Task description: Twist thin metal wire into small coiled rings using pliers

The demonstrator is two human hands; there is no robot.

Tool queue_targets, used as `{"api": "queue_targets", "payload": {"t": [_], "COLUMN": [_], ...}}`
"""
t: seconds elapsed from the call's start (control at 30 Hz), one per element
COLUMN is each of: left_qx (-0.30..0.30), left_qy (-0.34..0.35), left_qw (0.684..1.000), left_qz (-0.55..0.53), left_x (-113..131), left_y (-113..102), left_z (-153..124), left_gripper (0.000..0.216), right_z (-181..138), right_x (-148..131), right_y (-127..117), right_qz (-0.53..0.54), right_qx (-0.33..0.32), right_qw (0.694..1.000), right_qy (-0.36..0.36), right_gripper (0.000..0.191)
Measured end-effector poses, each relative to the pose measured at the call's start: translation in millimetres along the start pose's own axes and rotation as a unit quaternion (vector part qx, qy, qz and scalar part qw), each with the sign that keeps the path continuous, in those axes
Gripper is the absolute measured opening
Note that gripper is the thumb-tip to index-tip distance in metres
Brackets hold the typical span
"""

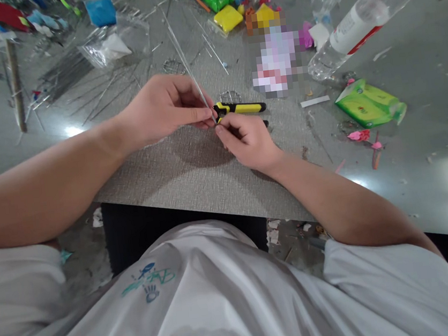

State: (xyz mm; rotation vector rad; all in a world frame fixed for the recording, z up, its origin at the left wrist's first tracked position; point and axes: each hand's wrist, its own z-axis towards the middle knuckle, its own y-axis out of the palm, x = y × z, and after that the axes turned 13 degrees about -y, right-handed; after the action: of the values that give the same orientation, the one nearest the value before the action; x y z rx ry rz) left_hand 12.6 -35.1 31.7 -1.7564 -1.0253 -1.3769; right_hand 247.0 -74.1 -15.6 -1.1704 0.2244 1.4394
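My left hand (174, 106) pinches a few thin metal wires (189, 67) that rise up and to the left from its fingertips. Close beside it, my right hand (247, 139) is closed in a pinch at the lower end of the same wires. Both sets of fingertips nearly meet, and the wire ends between them are hidden. Pliers with yellow and black handles (246, 107) lie on the table just behind my right hand, their lower handle mostly covered by it. A small coil of bent wire (230, 97) rests behind the pliers.
Many loose wires (65, 73) and a wooden stick (15, 86) lie at the left. Packets of coloured clay (228, 18) are at the back. A clear plastic bottle (357, 28) and a green tissue pack (368, 103) sit at the right. The table's front edge (196, 210) is near my body.
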Motion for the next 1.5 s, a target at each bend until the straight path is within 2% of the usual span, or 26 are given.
{"api": "queue_targets", "payload": {"t": [0.2, 0.47, 0.73, 1.1, 1.5], "left_qx": [-0.015, 0.006, -0.002, -0.009, -0.014], "left_qy": [0.01, 0.023, 0.019, 0.0, -0.037], "left_qw": [1.0, 1.0, 1.0, 1.0, 0.999], "left_qz": [0.01, 0.0, 0.002, -0.015, 0.035], "left_x": [0, 2, 0, 5, 8], "left_y": [-1, 1, 0, 4, 1], "left_z": [0, -1, 1, -3, -3], "left_gripper": [0.019, 0.01, 0.015, 0.012, 0.016], "right_z": [1, 1, -1, -3, -3], "right_x": [-1, -2, 5, 10, 8], "right_y": [0, 0, 5, 5, 5], "right_qz": [0.001, 0.005, -0.005, -0.04, -0.058], "right_qx": [0.003, 0.008, 0.046, 0.05, 0.04], "right_qw": [1.0, 1.0, 0.999, 0.997, 0.997], "right_qy": [-0.012, 0.002, -0.02, -0.032, -0.034], "right_gripper": [0.036, 0.036, 0.019, 0.025, 0.026]}}
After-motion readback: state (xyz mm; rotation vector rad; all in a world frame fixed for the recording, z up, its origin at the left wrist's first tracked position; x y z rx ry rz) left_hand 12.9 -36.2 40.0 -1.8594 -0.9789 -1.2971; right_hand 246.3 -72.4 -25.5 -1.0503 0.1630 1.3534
